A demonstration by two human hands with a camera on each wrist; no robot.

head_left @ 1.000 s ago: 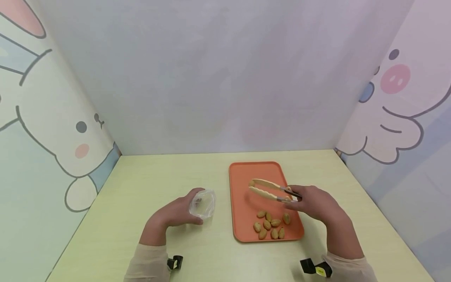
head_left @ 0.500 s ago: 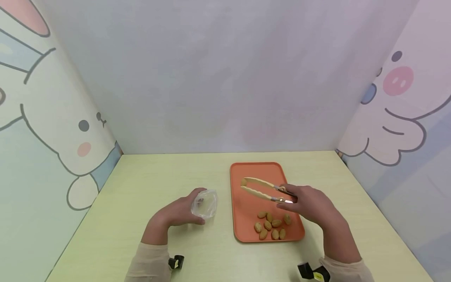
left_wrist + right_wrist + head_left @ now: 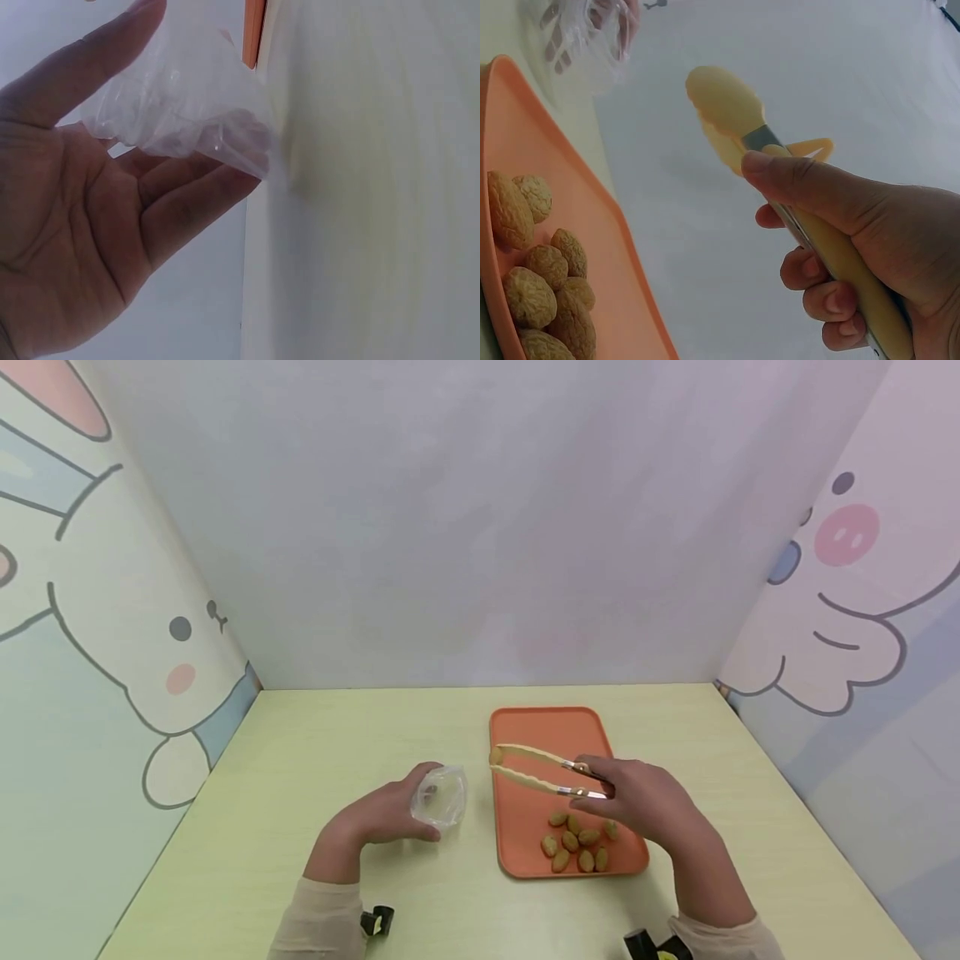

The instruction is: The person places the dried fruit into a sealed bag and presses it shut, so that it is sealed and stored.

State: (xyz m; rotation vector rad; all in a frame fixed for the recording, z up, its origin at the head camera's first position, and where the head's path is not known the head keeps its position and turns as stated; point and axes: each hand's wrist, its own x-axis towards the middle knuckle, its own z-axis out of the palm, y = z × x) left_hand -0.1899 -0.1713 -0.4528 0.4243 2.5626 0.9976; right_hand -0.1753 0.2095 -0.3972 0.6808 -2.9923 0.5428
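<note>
My left hand (image 3: pixel 378 814) holds a clear plastic bag (image 3: pixel 442 797) between thumb and fingers, its mouth spread wide. Close up in the left wrist view, the crumpled bag (image 3: pixel 180 97) hangs near the tabletop. My right hand (image 3: pixel 645 797) grips cream-tipped tongs (image 3: pixel 528 779) above an orange tray (image 3: pixel 547 727). At the tong tips sits one brown nut-like piece (image 3: pixel 496 756), near the tray's left edge. The right wrist view shows the tongs (image 3: pixel 727 97) side-on, fingers wrapped round the handle; the piece is hidden there. Several wrinkled brown oval nuts (image 3: pixel 570 841) lie at the tray's near end.
The pale wooden table (image 3: pixel 330 727) meets a plain light wall (image 3: pixel 480 527) at the back. Side panels with cartoon animals flank it. Between the bag and the tray's left rim there is a narrow strip of tabletop.
My right hand has carried the tongs, with the piece at their tips, leftward across the tray toward the bag. The left hand and bag have hardly shifted.
</note>
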